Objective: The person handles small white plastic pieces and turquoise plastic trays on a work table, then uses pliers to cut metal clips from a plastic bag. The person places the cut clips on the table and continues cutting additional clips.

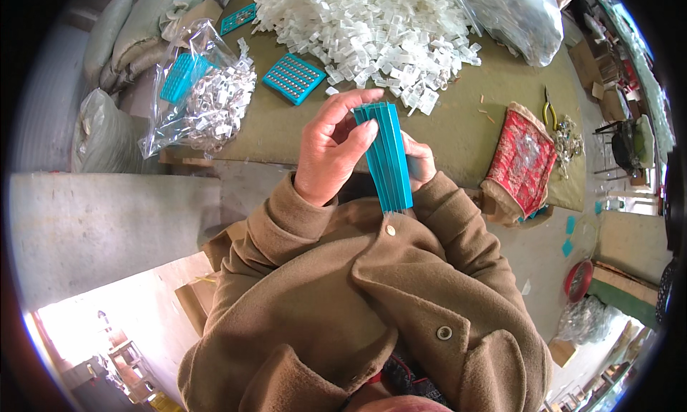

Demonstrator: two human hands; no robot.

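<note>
A: What lies at the left?

B: A clear bag of small white parts (207, 101) sits at the counter (465, 126) edge, beside a teal tray (293, 78).

A: And the hands?

B: The left hand (330, 151) is closed on a stack of teal trays (390, 158), thumb in front. The stack's long axis runs from the chest away toward the pile of white clips (372, 29). The right hand (418, 162) grips it from behind, mostly hidden. Both are equally near; open counter lies between stack and pile.

The olive table (494, 90) bears white clips (365, 26), teal trays (293, 78) and a red cushion (522, 158)
</note>
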